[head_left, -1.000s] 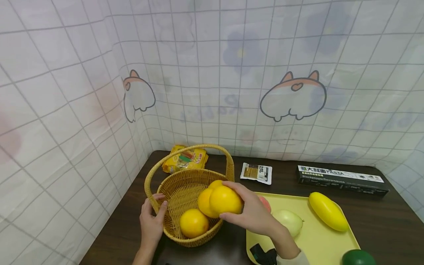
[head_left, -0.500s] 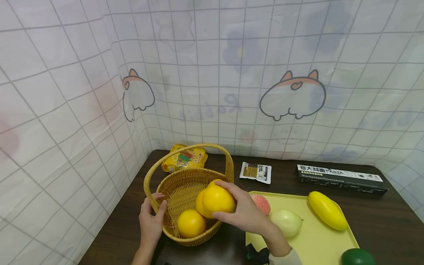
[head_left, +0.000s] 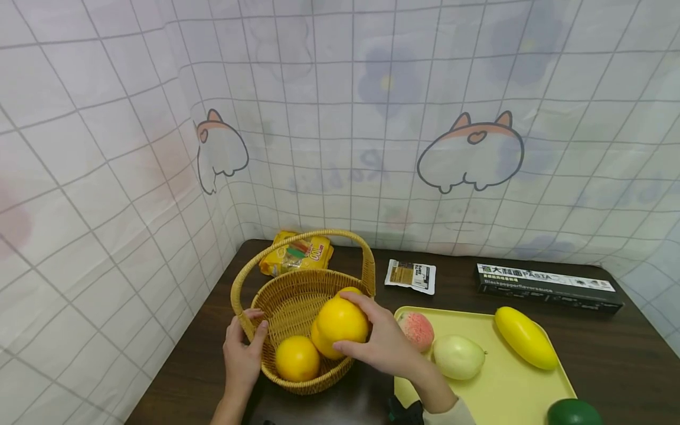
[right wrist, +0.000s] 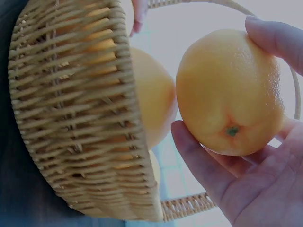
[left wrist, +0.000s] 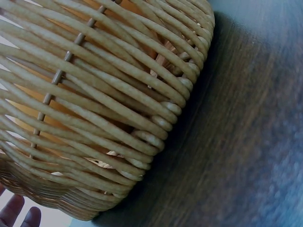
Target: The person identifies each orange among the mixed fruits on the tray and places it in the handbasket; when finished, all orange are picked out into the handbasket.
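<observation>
My right hand (head_left: 390,348) grips an orange (head_left: 342,319) at the right side of the wicker basket (head_left: 310,386), fingers on top and thumb below. In the right wrist view, a green stem spot shows on this orange (right wrist: 232,94), which appears to touch another orange (right wrist: 149,97) at the basket rim. Another orange (head_left: 297,359) lies in the front of the basket; more orange surfaces show behind and below the held one, partly hidden. My left hand (head_left: 243,354) holds the basket's left rim at the foot of its arched handle. In the left wrist view, the basket's woven side (left wrist: 94,94) fills much of the picture.
Right of the basket, a yellow tray (head_left: 510,383) bears a peach (head_left: 417,331), a pale green pear-like fruit (head_left: 458,357) and a long yellow fruit (head_left: 526,338). A dark green thing (head_left: 574,412) sits at its corner. Behind lie a yellow packet (head_left: 297,254), a sachet (head_left: 410,276) and a pasta box (head_left: 547,287).
My right hand has moved left with the orange, farther over the basket. The front orange has shifted left inside it. More of the peach now shows. My left hand stays put.
</observation>
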Motion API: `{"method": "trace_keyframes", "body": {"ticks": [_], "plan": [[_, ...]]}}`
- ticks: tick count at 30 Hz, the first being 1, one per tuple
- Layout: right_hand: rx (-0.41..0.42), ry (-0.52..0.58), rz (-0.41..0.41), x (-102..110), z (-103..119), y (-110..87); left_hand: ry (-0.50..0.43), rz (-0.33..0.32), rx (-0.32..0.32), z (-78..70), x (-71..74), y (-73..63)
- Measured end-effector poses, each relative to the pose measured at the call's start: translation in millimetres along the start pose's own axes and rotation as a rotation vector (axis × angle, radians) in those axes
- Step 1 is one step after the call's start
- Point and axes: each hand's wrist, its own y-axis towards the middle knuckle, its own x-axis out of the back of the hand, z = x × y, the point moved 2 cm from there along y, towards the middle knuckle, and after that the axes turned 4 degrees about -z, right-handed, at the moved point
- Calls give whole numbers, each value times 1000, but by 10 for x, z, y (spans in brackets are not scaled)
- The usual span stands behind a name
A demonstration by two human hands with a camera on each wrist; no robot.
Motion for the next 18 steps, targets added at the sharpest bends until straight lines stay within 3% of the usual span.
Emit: {"method": "trace_keyframes", "body": {"ticks": [9, 18], "plan": [[-22, -3, -57, -128, 4, 23, -8, 0, 2, -7, 2, 9], [55, 17, -154, -267, 13, 63, -15, 5, 6, -11, 1, 5]]}}
